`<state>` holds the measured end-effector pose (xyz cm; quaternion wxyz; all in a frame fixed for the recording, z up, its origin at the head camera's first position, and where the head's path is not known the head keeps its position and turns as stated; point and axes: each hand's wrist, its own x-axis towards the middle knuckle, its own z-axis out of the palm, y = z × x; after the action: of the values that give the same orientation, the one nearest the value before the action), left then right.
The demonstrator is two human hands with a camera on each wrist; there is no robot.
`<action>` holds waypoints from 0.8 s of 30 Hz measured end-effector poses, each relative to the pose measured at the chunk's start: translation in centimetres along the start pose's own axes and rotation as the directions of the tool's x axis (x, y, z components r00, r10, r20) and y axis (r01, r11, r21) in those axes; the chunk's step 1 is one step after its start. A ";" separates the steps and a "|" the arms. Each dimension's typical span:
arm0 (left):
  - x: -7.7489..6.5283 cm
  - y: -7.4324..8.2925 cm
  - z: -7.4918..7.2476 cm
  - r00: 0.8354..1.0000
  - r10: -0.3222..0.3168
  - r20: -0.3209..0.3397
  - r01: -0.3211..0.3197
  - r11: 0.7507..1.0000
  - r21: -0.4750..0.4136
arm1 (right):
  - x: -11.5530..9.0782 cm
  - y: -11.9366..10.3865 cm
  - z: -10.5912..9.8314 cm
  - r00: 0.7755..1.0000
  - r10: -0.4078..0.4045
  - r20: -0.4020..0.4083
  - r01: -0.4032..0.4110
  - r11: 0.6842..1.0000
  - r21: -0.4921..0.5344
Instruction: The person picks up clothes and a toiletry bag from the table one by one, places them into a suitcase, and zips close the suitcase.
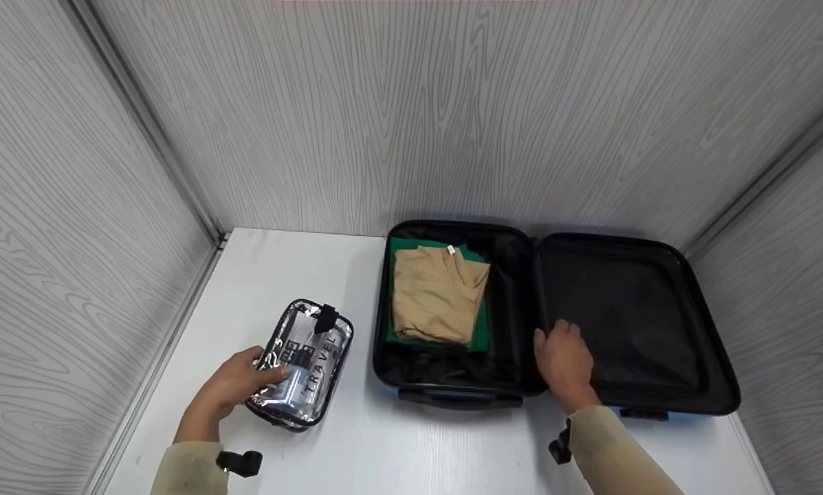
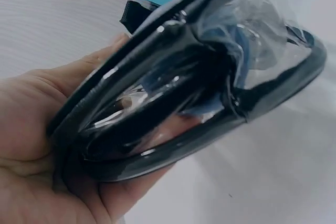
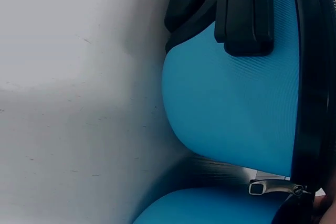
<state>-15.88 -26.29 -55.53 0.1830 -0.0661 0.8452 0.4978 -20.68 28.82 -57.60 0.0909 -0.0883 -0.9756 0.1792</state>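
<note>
My left hand point(image 1: 239, 378) grips a clear travel pouch point(image 1: 320, 375) with black trim by its left side, thumb on top. Bottles show through the plastic, one of them blue. In the left wrist view the pouch's black-edged end point(image 2: 152, 158) lies across the palm point(image 2: 26, 182). My right hand point(image 1: 566, 361) rests over the inner edge of the right half of an open suitcase point(image 1: 624, 309), near the hinge line. Its fingertips point down into the black lining. Only a sliver of that hand point(image 3: 329, 211) shows in the right wrist view.
Folded tan clothing point(image 1: 428, 295) lies on green cloth point(image 1: 481, 333) in the suitcase's left half point(image 1: 452, 371). The right wrist view shows the blue shell point(image 3: 231, 103), a black handle point(image 3: 247, 14) and a zipper pull point(image 3: 273, 186). Grey walls point(image 1: 383, 124) enclose the white table point(image 1: 301, 265).
</note>
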 end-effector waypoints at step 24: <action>1.0 10.9 2.4 0.994 0.055 -0.091 -0.090 0.893 -0.442 | 0.1 0.5 1.5 0.989 -0.076 -0.130 0.073 0.997 -0.029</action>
<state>-19.40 -18.77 -48.01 0.1121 -0.0937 0.7171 0.6815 -21.01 28.82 -59.16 0.1602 -0.0645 -0.9723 0.1575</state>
